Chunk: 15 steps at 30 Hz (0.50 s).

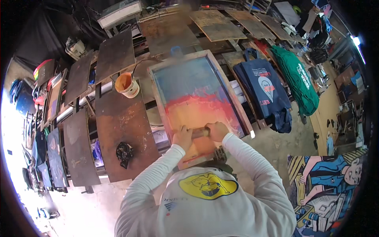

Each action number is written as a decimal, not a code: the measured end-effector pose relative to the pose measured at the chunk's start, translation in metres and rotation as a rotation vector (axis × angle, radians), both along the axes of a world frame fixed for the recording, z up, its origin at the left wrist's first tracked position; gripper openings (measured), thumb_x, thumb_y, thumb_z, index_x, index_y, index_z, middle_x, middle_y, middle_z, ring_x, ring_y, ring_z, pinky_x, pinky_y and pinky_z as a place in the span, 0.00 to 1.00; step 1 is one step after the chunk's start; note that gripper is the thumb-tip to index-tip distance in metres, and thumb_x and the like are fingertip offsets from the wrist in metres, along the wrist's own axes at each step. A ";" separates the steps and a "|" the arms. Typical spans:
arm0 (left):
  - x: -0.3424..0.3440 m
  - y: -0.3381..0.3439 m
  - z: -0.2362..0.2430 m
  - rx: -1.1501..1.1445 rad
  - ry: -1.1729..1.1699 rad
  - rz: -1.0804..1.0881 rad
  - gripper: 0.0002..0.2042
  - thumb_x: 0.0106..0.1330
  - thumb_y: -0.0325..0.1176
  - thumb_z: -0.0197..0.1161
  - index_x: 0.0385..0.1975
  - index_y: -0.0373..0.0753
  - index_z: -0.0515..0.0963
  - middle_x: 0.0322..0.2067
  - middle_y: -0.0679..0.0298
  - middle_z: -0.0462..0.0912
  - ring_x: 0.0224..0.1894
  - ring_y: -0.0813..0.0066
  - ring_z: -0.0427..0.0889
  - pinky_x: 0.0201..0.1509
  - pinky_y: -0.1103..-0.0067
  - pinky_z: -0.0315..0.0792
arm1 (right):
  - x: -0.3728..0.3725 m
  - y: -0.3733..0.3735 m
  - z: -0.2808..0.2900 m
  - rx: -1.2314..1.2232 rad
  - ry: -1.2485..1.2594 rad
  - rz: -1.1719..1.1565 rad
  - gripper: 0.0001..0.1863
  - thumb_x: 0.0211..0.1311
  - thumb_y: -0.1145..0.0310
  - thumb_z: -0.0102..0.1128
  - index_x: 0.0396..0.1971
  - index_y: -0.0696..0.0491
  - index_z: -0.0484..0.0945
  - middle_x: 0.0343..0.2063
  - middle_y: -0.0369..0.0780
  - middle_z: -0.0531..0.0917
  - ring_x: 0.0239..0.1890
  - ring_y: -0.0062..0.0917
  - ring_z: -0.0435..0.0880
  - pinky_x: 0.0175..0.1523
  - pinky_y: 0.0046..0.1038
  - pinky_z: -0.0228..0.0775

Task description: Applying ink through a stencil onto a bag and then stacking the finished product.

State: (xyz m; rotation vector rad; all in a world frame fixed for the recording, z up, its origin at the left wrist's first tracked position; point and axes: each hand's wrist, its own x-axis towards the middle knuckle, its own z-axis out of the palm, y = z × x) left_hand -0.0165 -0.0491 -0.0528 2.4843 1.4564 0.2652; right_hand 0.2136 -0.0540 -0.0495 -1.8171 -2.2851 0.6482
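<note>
Brown squeegee (200, 132) | long axis left-right, across screen frame (230, 93) | both hands (182, 137) grasping it

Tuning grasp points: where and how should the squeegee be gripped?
Likely best by both ends of the squeegee, coming from the near side: its bar lies crosswise inside the frame, and the left hand and right hand hold one end each.

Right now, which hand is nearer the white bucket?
Left. Your left hand holds the wooden bar by its left end, right of the bucket; your right hand holds the bar's right end, farther away.
</note>
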 end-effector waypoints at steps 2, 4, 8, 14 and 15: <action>0.000 0.019 0.020 -0.186 0.011 -0.022 0.11 0.55 0.32 0.63 0.37 0.36 0.80 0.41 0.52 0.80 0.47 0.53 0.81 0.47 0.64 0.79 | 0.002 0.022 0.016 0.009 -0.072 0.137 0.14 0.53 0.58 0.62 0.38 0.46 0.81 0.34 0.45 0.85 0.36 0.45 0.85 0.43 0.46 0.76; 0.001 0.050 0.023 -0.103 0.003 -0.039 0.10 0.56 0.32 0.62 0.36 0.37 0.81 0.40 0.51 0.82 0.45 0.52 0.82 0.46 0.62 0.78 | 0.000 0.051 0.021 -0.003 -0.077 0.099 0.13 0.54 0.58 0.61 0.37 0.46 0.82 0.34 0.45 0.85 0.37 0.45 0.85 0.43 0.46 0.76; 0.012 0.119 0.031 0.075 -0.014 -0.008 0.09 0.58 0.32 0.59 0.36 0.41 0.83 0.37 0.50 0.85 0.43 0.52 0.84 0.46 0.59 0.78 | -0.006 0.121 0.048 0.039 -0.245 0.066 0.11 0.54 0.60 0.60 0.35 0.46 0.83 0.34 0.46 0.86 0.39 0.44 0.85 0.45 0.45 0.76; 0.001 0.163 -0.008 0.098 0.063 0.143 0.09 0.59 0.34 0.60 0.36 0.41 0.83 0.38 0.51 0.85 0.43 0.53 0.84 0.47 0.61 0.79 | -0.022 0.170 0.017 0.181 -0.192 0.086 0.12 0.52 0.64 0.61 0.37 0.48 0.84 0.36 0.48 0.85 0.40 0.45 0.85 0.45 0.45 0.76; 0.004 0.155 -0.009 0.104 0.068 0.140 0.09 0.59 0.34 0.60 0.36 0.43 0.83 0.38 0.52 0.84 0.43 0.53 0.84 0.48 0.61 0.79 | -0.019 0.163 0.013 0.211 -0.167 0.072 0.13 0.51 0.63 0.61 0.37 0.48 0.84 0.35 0.48 0.85 0.39 0.46 0.85 0.45 0.45 0.76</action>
